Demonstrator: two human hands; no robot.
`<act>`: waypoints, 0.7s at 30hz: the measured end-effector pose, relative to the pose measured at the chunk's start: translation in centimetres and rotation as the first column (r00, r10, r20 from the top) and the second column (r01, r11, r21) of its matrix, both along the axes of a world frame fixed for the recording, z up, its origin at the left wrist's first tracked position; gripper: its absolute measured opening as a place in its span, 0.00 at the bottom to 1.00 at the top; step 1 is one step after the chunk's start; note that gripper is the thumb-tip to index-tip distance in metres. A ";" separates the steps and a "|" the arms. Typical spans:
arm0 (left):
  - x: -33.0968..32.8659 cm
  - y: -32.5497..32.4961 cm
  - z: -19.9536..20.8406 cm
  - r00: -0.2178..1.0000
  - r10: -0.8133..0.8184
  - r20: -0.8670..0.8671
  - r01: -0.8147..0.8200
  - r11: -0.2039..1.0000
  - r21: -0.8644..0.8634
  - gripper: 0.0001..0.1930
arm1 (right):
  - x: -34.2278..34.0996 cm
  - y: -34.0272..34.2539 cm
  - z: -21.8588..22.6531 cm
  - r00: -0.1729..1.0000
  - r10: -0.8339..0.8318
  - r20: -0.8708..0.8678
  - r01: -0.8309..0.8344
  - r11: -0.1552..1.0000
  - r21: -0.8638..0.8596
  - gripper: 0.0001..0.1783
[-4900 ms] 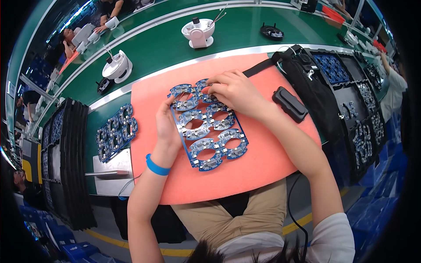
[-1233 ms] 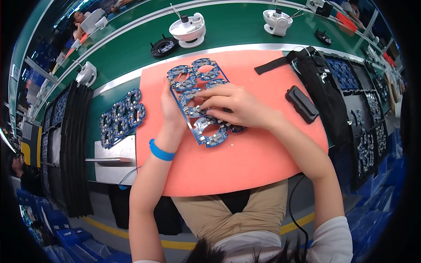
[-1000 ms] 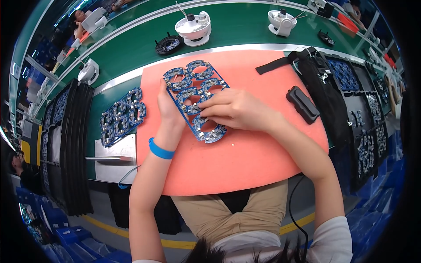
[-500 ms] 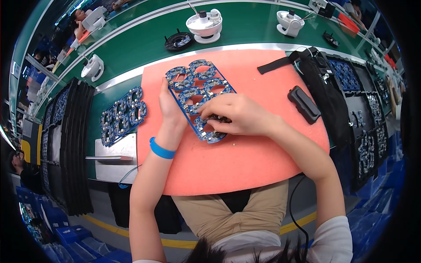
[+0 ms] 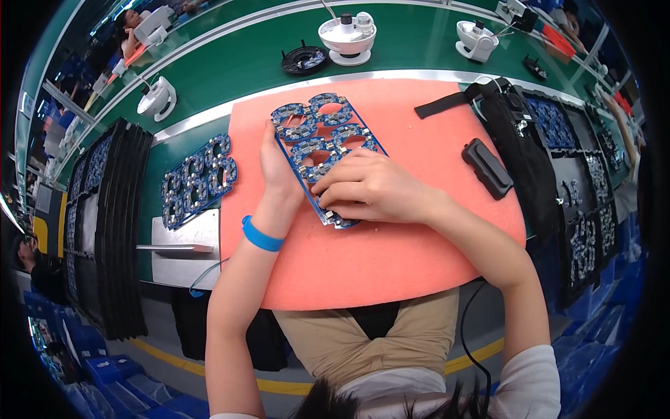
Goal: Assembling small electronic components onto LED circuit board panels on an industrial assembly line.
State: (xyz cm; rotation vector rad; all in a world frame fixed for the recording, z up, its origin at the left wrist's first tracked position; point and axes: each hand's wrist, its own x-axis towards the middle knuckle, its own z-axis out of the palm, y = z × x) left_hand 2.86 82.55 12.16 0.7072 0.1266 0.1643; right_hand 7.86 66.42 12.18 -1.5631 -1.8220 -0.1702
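Note:
A blue circuit board panel point(image 5: 307, 151), with several ring-shaped boards around open holes, is held tilted above the coral foam mat point(image 5: 391, 272). My left hand point(image 5: 277, 164) is closed along its left edge, a blue wrist strap point(image 5: 262, 236) on that arm. Over the panel's lower right part lies my right hand point(image 5: 363, 187), fingers bent and closed on the near ring sections. Its fingertips and those sections are mostly hidden beneath the hand. A second, similar panel point(image 5: 199, 181) rests left of the mat.
Black trays point(image 5: 122, 230) are stacked at the left; another tray of boards point(image 5: 583, 181) stands right. A black case point(image 5: 487, 168) lies on the mat. Beyond its far edge, white bowl-shaped housings point(image 5: 347, 43) and a black round part point(image 5: 305, 60) sit on a green surface point(image 5: 412, 42).
The panel and both hands have shifted slightly right. My right fingers have curled further over the panel's near end. The white housings and black round part beyond the mat have moved right.

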 end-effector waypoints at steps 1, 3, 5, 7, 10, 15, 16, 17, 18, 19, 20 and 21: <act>0.1 0.0 0.0 1.000 -0.009 0.012 0.009 1.000 -0.021 0.33 | -0.2 -0.1 0.4 0.994 -0.041 -0.100 0.031 0.994 -0.103 0.06; 0.2 0.1 -0.2 1.000 -0.011 0.010 0.011 1.000 -0.018 0.33 | -0.2 -0.2 0.7 0.976 -0.090 -0.196 0.049 0.977 -0.207 0.06; 0.1 0.2 -0.2 1.000 -0.016 0.014 0.016 1.000 -0.016 0.33 | 0.0 -0.4 0.9 0.916 -0.106 -0.388 0.005 0.968 -0.252 0.06; 0.0 0.4 -0.2 0.999 -0.037 0.013 0.036 0.998 0.047 0.32 | 0.4 -0.8 1.1 0.959 -0.003 -0.283 -0.052 0.981 -0.186 0.06; 0.1 0.3 -0.1 1.000 -0.021 0.004 0.021 1.000 0.006 0.33 | 0.5 -1.1 1.3 0.985 0.095 -0.144 -0.119 0.978 -0.169 0.07; 0.2 0.2 0.0 1.000 -0.029 -0.006 0.029 1.000 -0.001 0.33 | 0.8 -1.6 1.2 0.990 0.077 -0.116 -0.098 0.976 -0.192 0.07; 0.3 0.3 -0.2 0.999 -0.035 -0.002 0.035 0.999 -0.014 0.33 | 0.9 -1.7 1.3 0.990 0.078 -0.118 -0.100 0.976 -0.192 0.07; 0.2 0.3 -0.2 0.999 -0.034 -0.003 0.034 0.999 -0.014 0.33 | 1.0 -1.8 1.5 0.979 0.078 -0.190 -0.122 0.964 -0.235 0.06; 0.2 0.2 -0.1 0.999 -0.037 -0.004 0.037 0.999 -0.016 0.33 | 1.0 -1.8 1.6 0.963 0.074 -0.260 -0.148 0.950 -0.276 0.06; 0.1 0.1 0.0 0.999 -0.041 -0.005 0.041 0.999 -0.019 0.33 | 1.0 -1.8 1.5 0.963 0.074 -0.261 -0.148 0.950 -0.277 0.06; 0.1 0.0 0.1 0.999 -0.041 -0.005 0.041 0.999 -0.019 0.33 | 1.0 -1.8 1.4 0.966 0.070 -0.247 -0.138 0.952 -0.272 0.06; 0.1 0.0 0.1 0.999 -0.045 -0.008 0.045 0.999 -0.027 0.33 | 1.1 -1.8 1.4 0.970 0.065 -0.234 -0.129 0.955 -0.268 0.07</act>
